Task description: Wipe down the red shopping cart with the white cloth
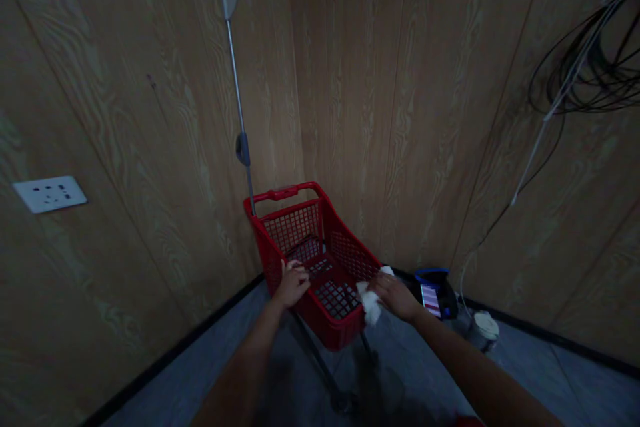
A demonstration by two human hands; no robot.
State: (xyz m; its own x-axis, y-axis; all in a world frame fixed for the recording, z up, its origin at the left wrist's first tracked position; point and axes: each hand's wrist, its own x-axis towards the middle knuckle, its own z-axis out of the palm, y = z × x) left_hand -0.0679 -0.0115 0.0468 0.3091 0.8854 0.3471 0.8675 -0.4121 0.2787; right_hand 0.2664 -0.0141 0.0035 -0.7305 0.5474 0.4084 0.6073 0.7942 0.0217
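Left hand [291,282] grips the near-left rim of the red cart [320,260], fingers curled over it. Right hand [395,295] is clamped on 1 white cloth [371,300], pressed against the cart's right rim. Cart's long axis runs away toward the corner, handle at the far end.

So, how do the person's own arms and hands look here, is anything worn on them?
Both forearms are bare up to the picture's lower edge: no sleeves show. The left hand and right hand wear no gloves, and I see no watch, bracelet or ring, though the dim light could hide a small one. The fingers are bare and no markings show on either arm.
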